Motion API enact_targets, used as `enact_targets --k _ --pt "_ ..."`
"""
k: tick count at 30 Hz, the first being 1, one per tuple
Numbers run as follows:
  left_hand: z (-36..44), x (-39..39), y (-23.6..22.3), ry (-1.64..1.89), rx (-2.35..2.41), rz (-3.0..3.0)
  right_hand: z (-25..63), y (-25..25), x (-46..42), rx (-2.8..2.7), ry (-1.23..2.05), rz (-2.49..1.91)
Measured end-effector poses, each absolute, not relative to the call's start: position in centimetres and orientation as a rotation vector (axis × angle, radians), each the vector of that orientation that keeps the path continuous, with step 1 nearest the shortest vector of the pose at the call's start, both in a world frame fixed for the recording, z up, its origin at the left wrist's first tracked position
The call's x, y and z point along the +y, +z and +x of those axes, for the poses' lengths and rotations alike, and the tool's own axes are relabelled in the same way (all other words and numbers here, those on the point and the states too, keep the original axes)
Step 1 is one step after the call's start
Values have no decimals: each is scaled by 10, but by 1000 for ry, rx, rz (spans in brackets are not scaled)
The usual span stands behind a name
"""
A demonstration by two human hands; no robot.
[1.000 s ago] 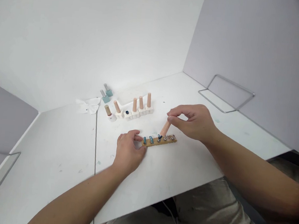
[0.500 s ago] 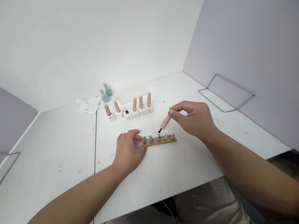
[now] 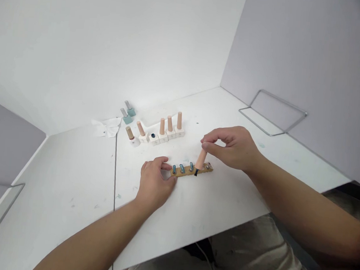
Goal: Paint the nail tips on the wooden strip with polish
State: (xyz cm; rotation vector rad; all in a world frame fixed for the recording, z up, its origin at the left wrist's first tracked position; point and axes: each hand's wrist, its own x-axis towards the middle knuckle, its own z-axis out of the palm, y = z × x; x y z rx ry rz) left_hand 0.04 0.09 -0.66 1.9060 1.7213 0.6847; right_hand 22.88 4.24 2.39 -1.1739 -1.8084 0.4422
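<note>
While my right hand [image 3: 233,148] pinches a peach brush handle [image 3: 201,159] nearly upright, its top leaning slightly away from me, the dark bristles [image 3: 196,172] sit at the near edge of a wooden strip [image 3: 185,171], between blue-painted pegs [image 3: 182,168] and silver ones [image 3: 207,167]. My left hand [image 3: 155,179] lies open at the strip's left end, fingers loosely curled and touching it. Farther back on the counter [image 3: 211,205], peach-capped bottles [image 3: 169,128] line up beside an uncapped white bottle [image 3: 153,139]; two teal bottles [image 3: 128,115] stand behind.
</note>
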Motion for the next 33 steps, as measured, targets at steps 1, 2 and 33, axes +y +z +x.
enact_targets --k 1,2,33 --pt "1 1 -6 684 1723 1907 228 25 42 -1817 467 -1165" --pt "1 1 -6 684 1726 1908 227 25 42 -1819 487 -1164" --pt "0 1 -6 679 1730 1890 225 22 47 -1777 372 -1257"
